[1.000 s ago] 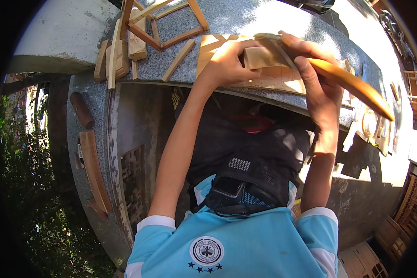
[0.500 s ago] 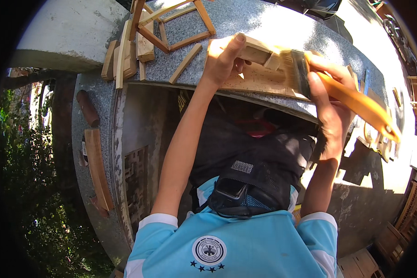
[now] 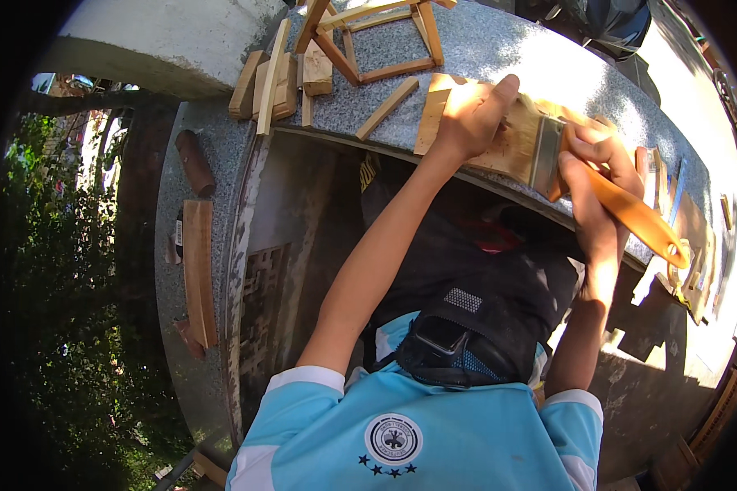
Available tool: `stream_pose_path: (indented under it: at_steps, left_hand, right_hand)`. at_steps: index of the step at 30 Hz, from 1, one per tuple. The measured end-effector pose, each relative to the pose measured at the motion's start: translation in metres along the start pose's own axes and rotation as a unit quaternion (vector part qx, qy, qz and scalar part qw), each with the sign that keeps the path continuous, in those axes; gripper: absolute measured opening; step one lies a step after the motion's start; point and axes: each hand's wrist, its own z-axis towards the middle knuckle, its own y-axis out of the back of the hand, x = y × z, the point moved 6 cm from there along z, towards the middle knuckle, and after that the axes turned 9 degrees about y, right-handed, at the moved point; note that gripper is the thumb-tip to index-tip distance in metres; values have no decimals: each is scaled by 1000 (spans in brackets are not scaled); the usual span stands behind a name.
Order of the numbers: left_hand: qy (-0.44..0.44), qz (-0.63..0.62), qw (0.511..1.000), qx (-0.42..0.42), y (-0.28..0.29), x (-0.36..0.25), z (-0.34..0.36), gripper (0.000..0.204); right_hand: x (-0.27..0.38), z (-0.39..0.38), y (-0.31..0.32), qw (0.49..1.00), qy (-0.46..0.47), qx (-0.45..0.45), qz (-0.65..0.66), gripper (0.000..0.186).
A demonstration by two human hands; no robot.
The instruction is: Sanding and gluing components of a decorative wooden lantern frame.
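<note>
My right hand (image 3: 602, 176) is closed round a wide paintbrush (image 3: 635, 214) with an orange handle and a metal ferrule. Its bristles point left, over a flat wooden board (image 3: 436, 113) at the counter's front edge. To the left of the brush, my left hand (image 3: 471, 123) is closed with its thumb raised, over the board. It grips a small wooden piece (image 3: 527, 105), mostly hidden by the fingers and washed out by sunlight. Whether the bristles touch that piece or the board I cannot tell.
On the grey stone counter (image 3: 467, 33) stands a wooden stick frame (image 3: 397, 69), beside a loose strip (image 3: 387, 108) and several wood blocks (image 3: 280, 86). Farther left lie a brown cylinder (image 3: 195, 164) and a long wooden piece (image 3: 198, 274). More wood pieces (image 3: 692, 233) lie at right.
The view has shifted, so the scene sits farther right. My left hand has turned, hiding more of the small wooden piece. The brush has moved lower relative to that hand.
</note>
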Motion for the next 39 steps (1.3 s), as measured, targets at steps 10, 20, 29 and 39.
stream_pose_path:
  at_steps: [10, 20, 29, 39]
  left_hand:
    - [-98, -42, 994, -15, 3, 1, 4, 44]
    - [-109, -13, 994, -9, 4, -2, 1, 38]
    - [-66, 14, 998, -10, 3, 2, 4, 38]
    - [-80, 44, 994, -51, 8, -6, -3, 41]
  right_hand:
    - [8, -6, 5, 995, 73, -48, -57, 9]
    - [19, -9, -4, 990, 86, -103, 34, 6]
    - [20, -12, 27, 992, 50, -97, -62, 9]
    - [-13, -10, 15, 995, -91, -12, 44, 9]
